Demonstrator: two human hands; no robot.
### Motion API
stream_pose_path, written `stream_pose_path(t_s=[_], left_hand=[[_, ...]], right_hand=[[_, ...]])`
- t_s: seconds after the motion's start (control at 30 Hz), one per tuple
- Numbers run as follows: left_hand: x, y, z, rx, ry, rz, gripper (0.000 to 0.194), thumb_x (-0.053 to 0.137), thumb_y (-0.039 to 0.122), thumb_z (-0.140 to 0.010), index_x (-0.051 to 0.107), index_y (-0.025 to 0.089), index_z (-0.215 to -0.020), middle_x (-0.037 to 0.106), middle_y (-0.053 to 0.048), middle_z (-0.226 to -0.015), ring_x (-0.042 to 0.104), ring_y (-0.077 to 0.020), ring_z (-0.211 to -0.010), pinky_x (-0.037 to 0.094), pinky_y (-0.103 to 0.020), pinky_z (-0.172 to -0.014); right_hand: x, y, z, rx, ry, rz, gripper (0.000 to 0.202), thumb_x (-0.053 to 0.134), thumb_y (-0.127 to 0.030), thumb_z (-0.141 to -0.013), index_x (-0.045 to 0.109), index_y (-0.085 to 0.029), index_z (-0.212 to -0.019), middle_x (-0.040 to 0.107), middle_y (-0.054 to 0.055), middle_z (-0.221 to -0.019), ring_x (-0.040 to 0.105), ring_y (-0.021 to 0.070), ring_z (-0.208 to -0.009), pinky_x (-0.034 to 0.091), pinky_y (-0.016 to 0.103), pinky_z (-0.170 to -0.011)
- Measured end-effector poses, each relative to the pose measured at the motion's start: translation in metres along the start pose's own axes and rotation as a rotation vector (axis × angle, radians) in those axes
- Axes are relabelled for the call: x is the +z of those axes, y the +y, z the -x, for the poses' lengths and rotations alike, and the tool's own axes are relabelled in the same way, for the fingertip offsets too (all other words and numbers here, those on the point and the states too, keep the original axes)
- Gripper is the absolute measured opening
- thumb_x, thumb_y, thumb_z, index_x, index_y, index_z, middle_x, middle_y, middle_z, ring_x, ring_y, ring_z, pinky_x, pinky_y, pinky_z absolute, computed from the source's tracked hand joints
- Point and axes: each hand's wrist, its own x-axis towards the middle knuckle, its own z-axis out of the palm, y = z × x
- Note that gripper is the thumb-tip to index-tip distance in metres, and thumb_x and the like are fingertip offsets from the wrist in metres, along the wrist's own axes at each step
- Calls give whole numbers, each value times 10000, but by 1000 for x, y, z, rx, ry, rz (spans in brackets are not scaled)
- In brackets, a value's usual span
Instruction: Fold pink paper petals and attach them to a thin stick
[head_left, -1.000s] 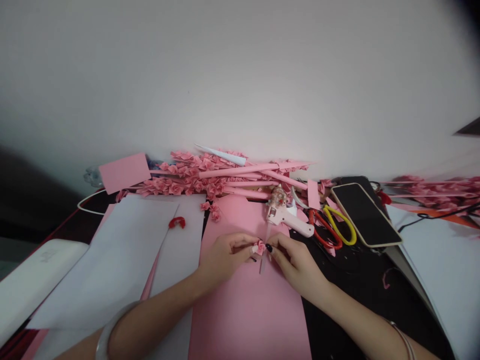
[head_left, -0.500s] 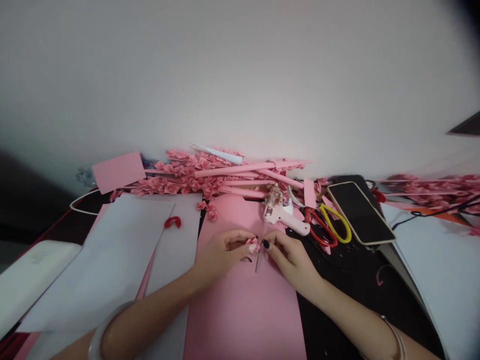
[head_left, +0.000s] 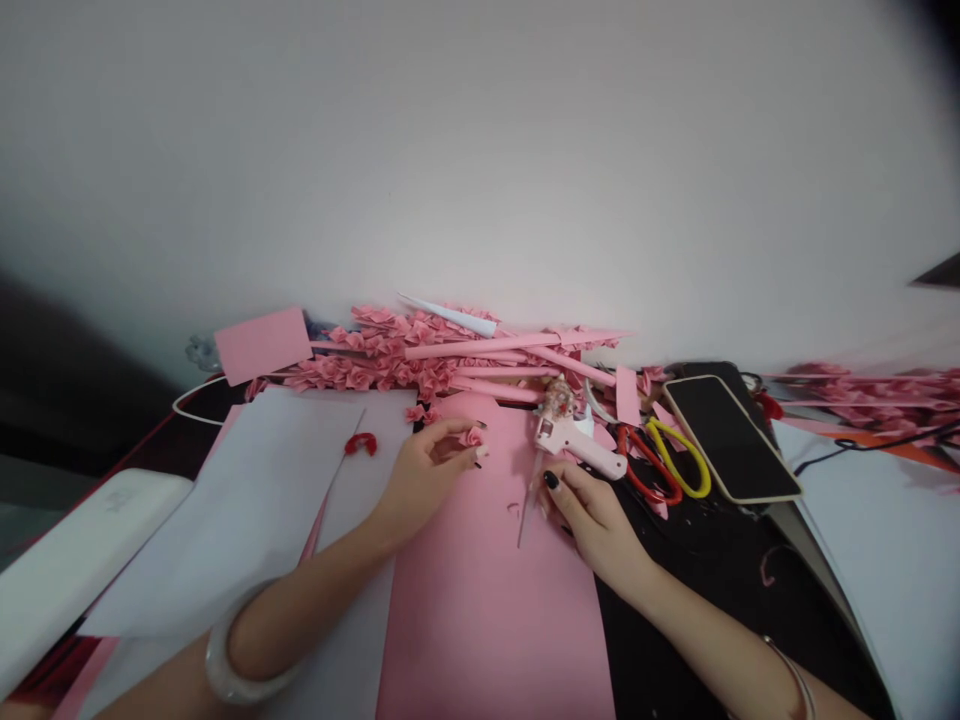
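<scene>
My left hand (head_left: 431, 475) is closed in a pinch on a small pink paper flower (head_left: 472, 437), held above the pink paper sheet (head_left: 487, 620). My right hand (head_left: 592, 515) is curled, thumb near the index finger. What it holds, if anything, is hidden. It sits just right of the thin pale glue stick (head_left: 528, 510) that sticks out from the back of the white glue gun (head_left: 570, 440). A small pink scrap (head_left: 513, 509) shows over the sheet, left of the stick.
Pink paper flower stems (head_left: 397, 350) lie along the wall. Right of the glue gun are scissors (head_left: 679, 460) with red and yellow handles and a phone (head_left: 731, 437). White sheets (head_left: 247, 500) with a red curl (head_left: 361, 443) and a white box-like device (head_left: 90, 550) are at left.
My hands have moved apart: the left carries the flower up and left, while the right has shifted slightly right. A pink scrap now shows between them. The view has shifted slightly.
</scene>
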Motion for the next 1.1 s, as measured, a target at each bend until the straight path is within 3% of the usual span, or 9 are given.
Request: stream_pose_path(t_s=[0.13, 0.27, 0.53, 0.77, 0.9, 0.97, 1.1], left_hand=[[-14, -1, -10, 236, 101, -227, 252, 623, 210, -759, 632, 190, -1010, 619, -52, -1019, 615, -147, -811, 523, -279, -723], [-24, 4, -17, 364, 151, -513, 271, 587, 177, -786, 638, 207, -1050, 642, -37, -977, 596, -141, -770, 499, -263, -684], [-30, 1, -32, 466, 157, -713, 229, 572, 210, -813, 663, 197, -1023, 615, -46, -1000, 580, -172, -923, 464, -305, -848], [-32, -5, -40, 465, 134, -806, 369, 511, 203, -850, 548, 190, -1217, 559, -82, -1211, 506, -214, -1122, 403, -379, -972], [-32, -6, -38, 591, 185, -837, 304, 512, 209, -851, 593, 187, -1144, 596, -81, -1131, 534, -212, -1073, 428, -383, -951], [-31, -7, -36, 666, 133, -840, 255, 488, 199, -866, 617, 194, -1086, 618, -71, -1091, 555, -198, -1041, 445, -367, -935], [-27, -11, -34, 771, -147, -939, 295, 400, 145, -900, 577, 188, -1132, 620, -60, -1149, 531, -176, -1113, 367, -365, -1023]], right_hand=[[0, 0, 0, 11, -2, 2, 335, 356, -405, -933, 476, -178, -717, 397, -30, -573, 344, 96, -486, 259, 222, -448], [-1, 1, 0, 10, -2, -2, 342, 362, -401, -932, 489, -176, -708, 406, -26, -575, 350, 97, -493, 264, 222, -450], [0, 4, -1, 29, -9, -5, 327, 364, -397, -932, 501, -174, -735, 398, -34, -576, 340, 91, -478, 244, 219, -439], [0, 2, -1, 33, -22, 10, 352, 354, -399, -935, 499, -170, -711, 402, -34, -564, 341, 89, -471, 246, 223, -442], [0, 2, -1, 30, -21, -3, 351, 360, -397, -932, 492, -172, -698, 425, -26, -582, 342, 88, -471, 242, 222, -436], [0, 2, -1, 27, -24, -6, 354, 363, -397, -932, 494, -173, -692, 429, -23, -577, 346, 91, -474, 244, 222, -436], [0, 0, -2, 5, -27, -11, 348, 365, -387, -933, 518, -173, -706, 455, -13, -583, 367, 100, -489, 262, 225, -445]])
